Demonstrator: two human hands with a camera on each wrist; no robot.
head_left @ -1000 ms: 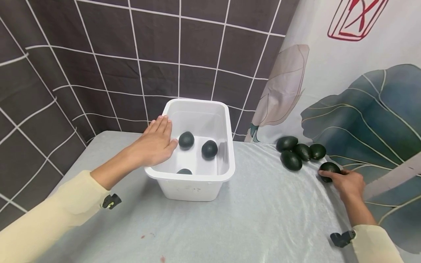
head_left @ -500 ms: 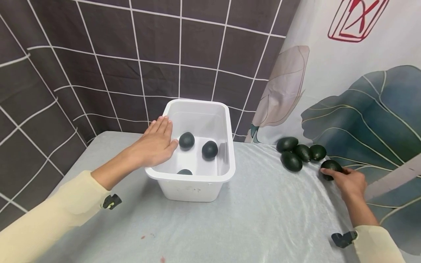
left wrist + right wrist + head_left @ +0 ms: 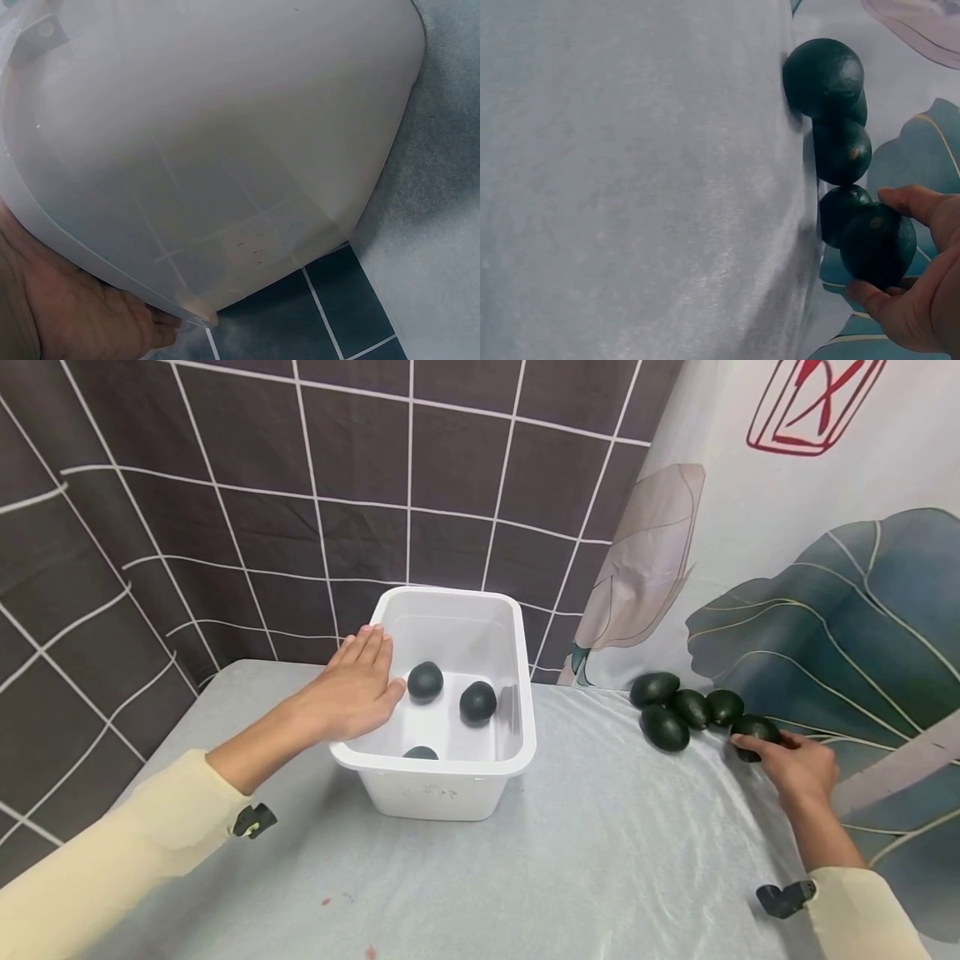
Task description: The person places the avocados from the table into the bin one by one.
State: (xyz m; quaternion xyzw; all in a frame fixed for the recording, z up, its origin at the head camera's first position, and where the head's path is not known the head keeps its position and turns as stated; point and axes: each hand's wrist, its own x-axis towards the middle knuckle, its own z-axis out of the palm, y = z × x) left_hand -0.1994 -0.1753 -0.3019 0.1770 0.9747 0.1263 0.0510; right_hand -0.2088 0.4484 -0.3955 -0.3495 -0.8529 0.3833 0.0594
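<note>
My right hand [image 3: 802, 770] grips a dark green avocado [image 3: 879, 244] between thumb and fingers at the far right of the table. Right beside it lies a cluster of several more avocados [image 3: 664, 728], near the patterned backdrop. My left hand [image 3: 351, 689] rests flat with straight fingers along the left rim of a white plastic tub [image 3: 442, 766]. In the left wrist view the palm lies against the rim, and the tub's outer wall [image 3: 225, 150] fills most of the picture. Inside the tub are 3 avocados [image 3: 477, 702], one partly hidden by the front rim.
A pale grey cloth [image 3: 600, 843] covers the table, with a few small reddish stains near the front. Dark tile-patterned fabric [image 3: 360, 452] hangs behind and to the left. White fabric with a leaf print [image 3: 847, 602] hangs along the right side.
My right hand has shifted slightly back and to the right with the avocado, bringing it closer to the cluster. The left hand and the tub stay in place.
</note>
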